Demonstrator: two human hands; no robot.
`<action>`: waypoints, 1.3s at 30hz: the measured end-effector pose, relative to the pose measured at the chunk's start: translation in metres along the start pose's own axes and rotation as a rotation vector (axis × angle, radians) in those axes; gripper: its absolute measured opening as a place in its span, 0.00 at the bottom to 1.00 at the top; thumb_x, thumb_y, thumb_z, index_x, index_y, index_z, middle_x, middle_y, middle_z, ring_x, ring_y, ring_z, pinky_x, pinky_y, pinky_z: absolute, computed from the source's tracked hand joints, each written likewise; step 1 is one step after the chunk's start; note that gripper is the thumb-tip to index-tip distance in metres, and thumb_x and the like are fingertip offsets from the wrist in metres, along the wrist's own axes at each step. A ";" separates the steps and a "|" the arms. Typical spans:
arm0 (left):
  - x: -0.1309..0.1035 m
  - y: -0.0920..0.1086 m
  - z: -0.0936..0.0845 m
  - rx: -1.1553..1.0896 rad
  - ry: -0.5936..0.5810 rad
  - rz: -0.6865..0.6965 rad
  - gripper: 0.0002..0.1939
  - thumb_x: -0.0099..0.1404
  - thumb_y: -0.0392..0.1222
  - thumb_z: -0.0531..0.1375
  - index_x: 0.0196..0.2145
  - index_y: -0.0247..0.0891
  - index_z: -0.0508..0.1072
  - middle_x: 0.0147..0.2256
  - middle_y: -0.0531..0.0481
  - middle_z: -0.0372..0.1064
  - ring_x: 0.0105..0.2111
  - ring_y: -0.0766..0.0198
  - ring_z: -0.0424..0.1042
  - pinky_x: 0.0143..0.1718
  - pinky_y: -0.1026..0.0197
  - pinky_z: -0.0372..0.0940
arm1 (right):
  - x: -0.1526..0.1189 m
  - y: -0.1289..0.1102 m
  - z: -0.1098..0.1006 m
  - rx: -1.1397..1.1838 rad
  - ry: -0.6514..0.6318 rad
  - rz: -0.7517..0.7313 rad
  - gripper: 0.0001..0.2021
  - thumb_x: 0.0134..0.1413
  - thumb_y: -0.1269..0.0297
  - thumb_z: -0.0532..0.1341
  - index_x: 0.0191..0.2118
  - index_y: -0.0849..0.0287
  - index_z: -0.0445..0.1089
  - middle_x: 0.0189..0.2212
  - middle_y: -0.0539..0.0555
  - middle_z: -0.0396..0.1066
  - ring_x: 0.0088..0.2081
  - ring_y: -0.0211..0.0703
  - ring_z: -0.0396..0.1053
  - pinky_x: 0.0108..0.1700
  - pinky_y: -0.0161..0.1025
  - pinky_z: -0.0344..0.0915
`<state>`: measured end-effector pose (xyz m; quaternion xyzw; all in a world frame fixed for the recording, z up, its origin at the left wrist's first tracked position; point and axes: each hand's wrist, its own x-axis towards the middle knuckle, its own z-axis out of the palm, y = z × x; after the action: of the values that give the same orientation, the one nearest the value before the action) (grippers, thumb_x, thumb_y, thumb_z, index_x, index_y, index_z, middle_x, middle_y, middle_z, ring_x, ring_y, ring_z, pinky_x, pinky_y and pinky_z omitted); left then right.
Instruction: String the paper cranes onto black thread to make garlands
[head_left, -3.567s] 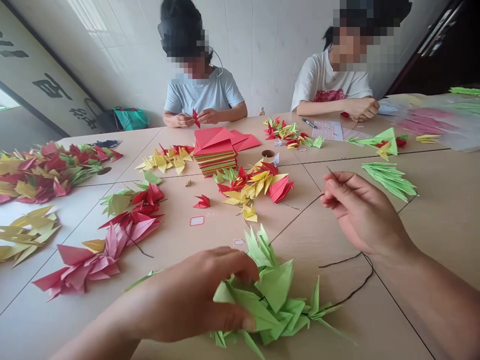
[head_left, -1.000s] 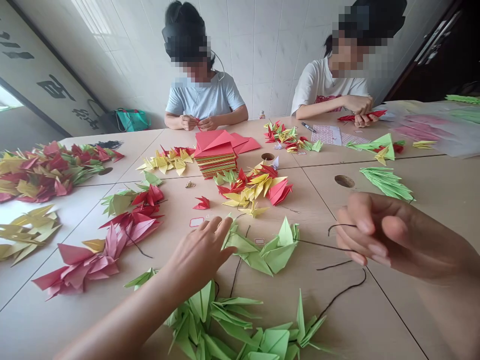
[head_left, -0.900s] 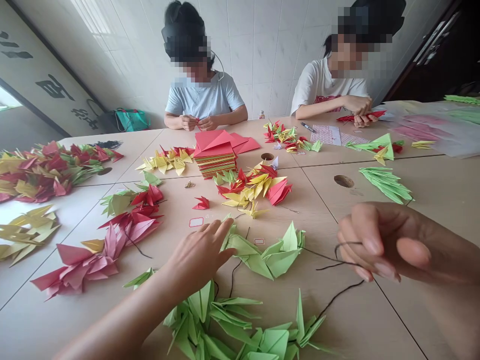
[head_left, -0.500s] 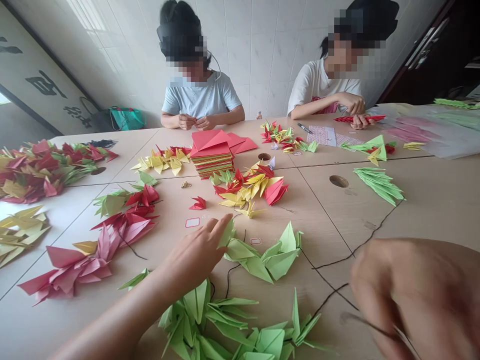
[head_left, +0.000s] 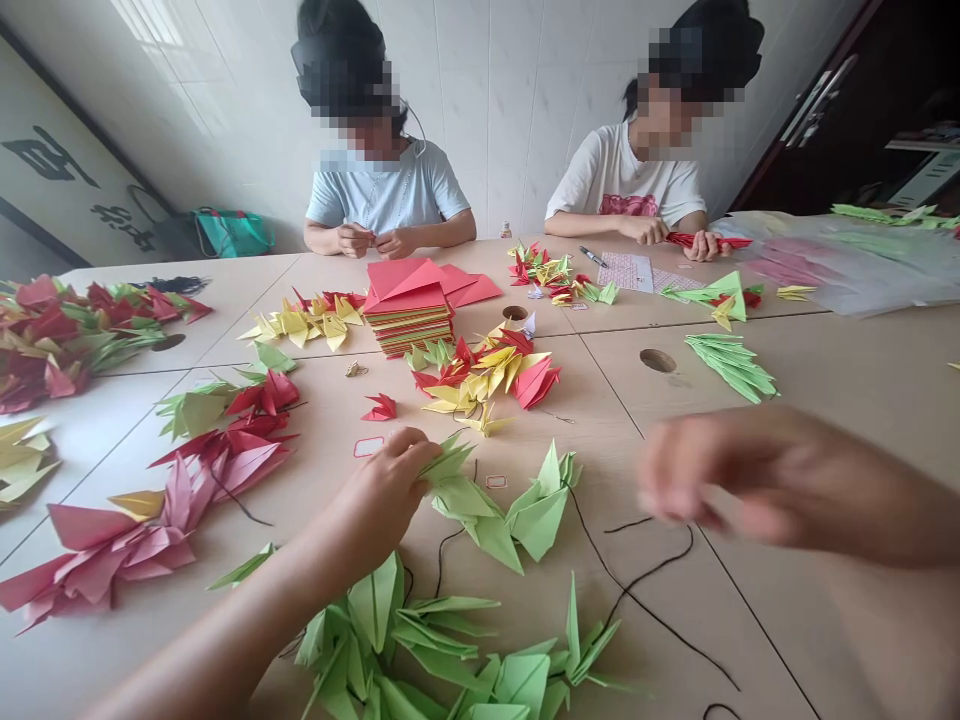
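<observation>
My left hand (head_left: 401, 475) pinches a pale green folded paper crane (head_left: 450, 462) at the left end of a short row of green cranes (head_left: 480, 515) on the table. My right hand (head_left: 720, 485) hovers at the right, smeared by motion, its fingers bent and the thumb apart from them. I see nothing held there. Beneath and beside it, loose black thread (head_left: 652, 570) lies curled on the tabletop, running from the green cranes. Closer to me sits a larger bunch of strung green cranes (head_left: 420, 640), partly behind my left forearm.
Pink and red cranes (head_left: 157, 520) lie at the left, near a big mixed heap (head_left: 67, 335). Ahead stand a stack of coloured paper (head_left: 409, 315) and yellow-red cranes (head_left: 491, 370). Flat green folded pieces (head_left: 731, 365) lie right. Two people sit opposite, hands on paper work.
My right hand has risen and moved left, and the black thread it had by its fingers now lies slack on the table. My left fingers have closed on the green crane.
</observation>
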<state>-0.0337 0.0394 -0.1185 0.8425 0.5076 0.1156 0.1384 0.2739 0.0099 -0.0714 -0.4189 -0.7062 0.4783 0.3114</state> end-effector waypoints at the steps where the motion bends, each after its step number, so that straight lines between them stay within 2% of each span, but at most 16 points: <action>1: 0.000 0.002 -0.002 -0.030 0.018 0.023 0.12 0.64 0.32 0.51 0.41 0.38 0.71 0.43 0.44 0.69 0.36 0.60 0.73 0.38 0.59 0.69 | 0.007 0.002 0.005 -0.046 -0.066 0.026 0.17 0.51 0.44 0.62 0.34 0.53 0.75 0.32 0.52 0.74 0.31 0.43 0.71 0.31 0.38 0.67; 3: 0.000 0.005 -0.005 -0.097 0.057 0.073 0.11 0.66 0.33 0.50 0.39 0.39 0.71 0.42 0.45 0.70 0.36 0.62 0.72 0.38 0.61 0.68 | 0.020 0.007 0.016 -0.269 -0.060 0.060 0.12 0.57 0.51 0.60 0.40 0.51 0.73 0.38 0.52 0.74 0.39 0.46 0.71 0.37 0.40 0.67; 4: -0.001 0.006 -0.006 -0.129 0.069 0.091 0.11 0.66 0.34 0.49 0.38 0.40 0.72 0.43 0.45 0.70 0.37 0.63 0.72 0.38 0.61 0.68 | 0.026 0.011 0.022 -0.360 -0.052 0.033 0.12 0.59 0.53 0.59 0.43 0.52 0.73 0.41 0.53 0.74 0.44 0.48 0.70 0.44 0.43 0.66; 6: -0.002 0.009 -0.008 -0.194 0.077 0.102 0.12 0.66 0.33 0.49 0.37 0.40 0.72 0.45 0.46 0.70 0.37 0.64 0.72 0.38 0.62 0.68 | 0.033 0.017 0.033 -0.424 -0.101 -0.026 0.13 0.59 0.55 0.59 0.46 0.54 0.72 0.45 0.55 0.73 0.50 0.51 0.67 0.51 0.47 0.63; 10: -0.003 0.015 -0.011 -0.366 0.060 0.056 0.11 0.64 0.30 0.50 0.37 0.40 0.70 0.40 0.48 0.71 0.34 0.66 0.71 0.32 0.65 0.67 | 0.032 0.021 0.044 -0.373 -0.287 0.026 0.14 0.60 0.55 0.58 0.47 0.54 0.72 0.45 0.54 0.74 0.48 0.49 0.69 0.50 0.45 0.65; 12: -0.004 0.020 -0.012 -0.460 0.037 0.022 0.12 0.63 0.28 0.51 0.38 0.40 0.69 0.37 0.50 0.71 0.34 0.67 0.70 0.32 0.66 0.67 | 0.029 0.018 0.046 -0.368 -0.253 0.028 0.14 0.61 0.54 0.57 0.47 0.54 0.72 0.45 0.54 0.74 0.49 0.50 0.69 0.50 0.46 0.64; 15: -0.007 0.029 -0.012 -0.565 -0.005 0.060 0.12 0.63 0.28 0.51 0.39 0.39 0.69 0.39 0.49 0.70 0.37 0.66 0.70 0.35 0.65 0.67 | 0.026 0.014 0.050 -0.360 -0.082 -0.016 0.15 0.59 0.52 0.58 0.47 0.53 0.71 0.47 0.54 0.73 0.53 0.51 0.66 0.55 0.48 0.60; 17: -0.009 0.034 -0.012 -0.579 -0.038 0.132 0.10 0.65 0.30 0.52 0.41 0.39 0.69 0.42 0.47 0.70 0.40 0.65 0.70 0.38 0.64 0.67 | 0.024 0.012 0.054 -0.302 -0.037 -0.013 0.15 0.58 0.51 0.60 0.48 0.51 0.71 0.47 0.53 0.73 0.52 0.50 0.67 0.53 0.46 0.62; 19: -0.012 0.038 -0.012 -0.580 -0.068 0.195 0.09 0.66 0.34 0.56 0.43 0.39 0.69 0.45 0.46 0.68 0.42 0.63 0.70 0.42 0.62 0.66 | 0.023 0.009 0.058 -0.215 -0.045 0.004 0.15 0.58 0.51 0.60 0.47 0.51 0.70 0.46 0.52 0.73 0.49 0.48 0.69 0.48 0.42 0.65; 22: -0.016 0.042 -0.013 -0.636 -0.106 0.235 0.14 0.62 0.42 0.63 0.45 0.38 0.69 0.46 0.45 0.66 0.45 0.61 0.69 0.46 0.61 0.65 | 0.023 0.008 0.065 -0.136 -0.062 0.002 0.13 0.59 0.52 0.59 0.45 0.52 0.72 0.42 0.52 0.75 0.44 0.46 0.71 0.42 0.38 0.67; 25: -0.018 0.047 -0.013 -0.699 -0.143 0.251 0.17 0.59 0.45 0.65 0.43 0.37 0.68 0.45 0.45 0.65 0.45 0.60 0.68 0.47 0.61 0.64 | 0.024 0.009 0.072 -0.121 -0.054 -0.003 0.12 0.59 0.53 0.59 0.43 0.52 0.72 0.37 0.51 0.74 0.39 0.44 0.71 0.40 0.36 0.66; 30: -0.023 0.049 -0.012 -0.680 -0.168 0.160 0.14 0.62 0.40 0.61 0.44 0.40 0.63 0.43 0.48 0.66 0.44 0.62 0.67 0.45 0.60 0.65 | 0.024 0.008 0.076 -0.015 -0.037 0.052 0.09 0.59 0.57 0.60 0.35 0.55 0.71 0.30 0.49 0.70 0.34 0.40 0.68 0.35 0.34 0.63; 34: -0.023 0.045 -0.007 -0.807 -0.159 0.100 0.15 0.65 0.33 0.56 0.48 0.44 0.60 0.45 0.49 0.65 0.46 0.63 0.67 0.49 0.58 0.65 | 0.024 0.007 0.073 0.163 -0.031 0.180 0.14 0.57 0.56 0.62 0.26 0.56 0.62 0.21 0.43 0.58 0.23 0.34 0.58 0.24 0.32 0.56; 36: -0.021 0.044 -0.004 -0.878 -0.159 0.054 0.12 0.67 0.35 0.54 0.48 0.43 0.61 0.45 0.48 0.66 0.45 0.63 0.68 0.47 0.57 0.65 | 0.025 0.007 0.071 0.224 -0.038 0.194 0.14 0.56 0.56 0.62 0.26 0.56 0.61 0.21 0.43 0.58 0.22 0.34 0.57 0.24 0.32 0.55; 39: -0.018 0.044 -0.003 -0.997 -0.190 -0.014 0.07 0.69 0.39 0.52 0.45 0.41 0.63 0.42 0.48 0.67 0.43 0.63 0.68 0.44 0.58 0.65 | 0.027 0.008 0.070 0.268 -0.061 0.177 0.12 0.57 0.56 0.62 0.28 0.57 0.64 0.24 0.45 0.62 0.24 0.34 0.59 0.25 0.32 0.57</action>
<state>-0.0070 0.0037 -0.1009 0.6772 0.3816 0.2659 0.5701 0.2051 0.0067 -0.1019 -0.4196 -0.6056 0.6062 0.2996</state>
